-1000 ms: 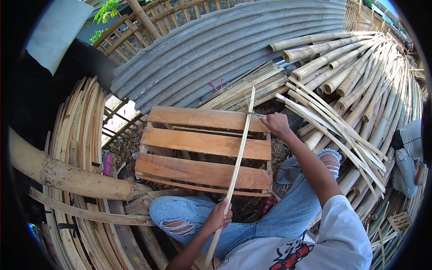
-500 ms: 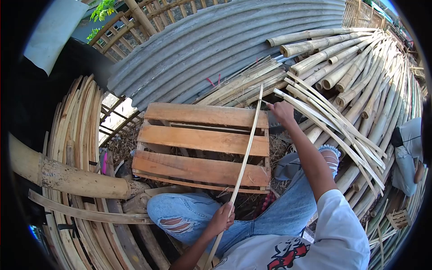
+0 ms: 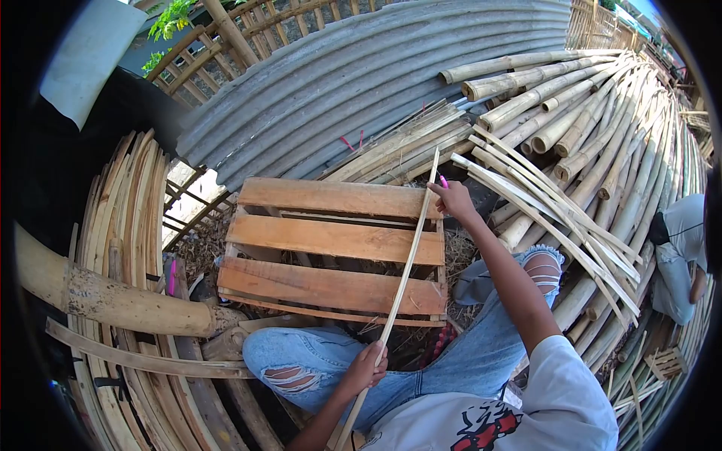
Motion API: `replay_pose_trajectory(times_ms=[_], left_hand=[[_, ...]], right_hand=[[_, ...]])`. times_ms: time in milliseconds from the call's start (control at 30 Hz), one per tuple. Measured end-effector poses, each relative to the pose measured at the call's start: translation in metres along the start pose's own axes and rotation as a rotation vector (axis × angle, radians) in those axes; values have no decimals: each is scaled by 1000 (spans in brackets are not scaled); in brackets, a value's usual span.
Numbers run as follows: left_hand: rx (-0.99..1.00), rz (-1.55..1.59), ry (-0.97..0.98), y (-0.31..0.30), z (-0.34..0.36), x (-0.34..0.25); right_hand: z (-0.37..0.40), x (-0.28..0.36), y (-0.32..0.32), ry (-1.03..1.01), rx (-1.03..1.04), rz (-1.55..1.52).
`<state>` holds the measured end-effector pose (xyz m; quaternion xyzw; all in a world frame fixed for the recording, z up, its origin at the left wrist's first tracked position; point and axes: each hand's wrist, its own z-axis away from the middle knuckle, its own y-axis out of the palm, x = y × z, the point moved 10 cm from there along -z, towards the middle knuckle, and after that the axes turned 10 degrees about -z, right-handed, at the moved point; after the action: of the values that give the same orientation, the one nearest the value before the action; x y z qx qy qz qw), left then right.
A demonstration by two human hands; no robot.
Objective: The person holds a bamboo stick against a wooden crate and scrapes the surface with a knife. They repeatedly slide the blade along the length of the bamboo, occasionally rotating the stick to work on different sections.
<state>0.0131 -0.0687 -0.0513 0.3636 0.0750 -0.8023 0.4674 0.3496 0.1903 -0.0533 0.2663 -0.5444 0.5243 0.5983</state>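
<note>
A long, thin bamboo strip [image 3: 410, 259] slants across the slatted wooden crate [image 3: 338, 236], from my lap up to its far right corner. My left hand [image 3: 367, 366] is closed round the strip's lower part, just over my lap. Close to the strip's far end, my right hand [image 3: 456, 200] is closed, its fingertips right at the strip. A small tool with a pink handle [image 3: 444, 182] sticks up out of that hand; the rest of it is hidden by the fingers.
Split bamboo strips [image 3: 553, 207] lie right of the crate, over stacked bamboo poles [image 3: 587, 113]. More slats [image 3: 124, 218] and a thick bamboo pole [image 3: 135, 301] are at left. Corrugated sheeting [image 3: 361, 83] stands behind. Another person [image 3: 677, 248] sits at far right.
My right hand has turned and come slightly down and left against the strip, and the pink handle now shows. My left hand still grips the lower part.
</note>
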Motion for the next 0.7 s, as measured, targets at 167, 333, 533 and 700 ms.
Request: replay_pose_trajectory(times_ms=[167, 333, 533, 700], left_hand=[[10, 3, 39, 1, 5, 8], [11, 5, 55, 2, 11, 14], [-52, -176, 106, -7, 8, 15], [-15, -193, 61, -13, -5, 13]], right_hand=[[-4, -5, 5, -16, 15, -44], [-3, -6, 15, 44, 57, -559], [-1, 6, 19, 69, 138, -765], [1, 12, 22, 85, 134, -764]])
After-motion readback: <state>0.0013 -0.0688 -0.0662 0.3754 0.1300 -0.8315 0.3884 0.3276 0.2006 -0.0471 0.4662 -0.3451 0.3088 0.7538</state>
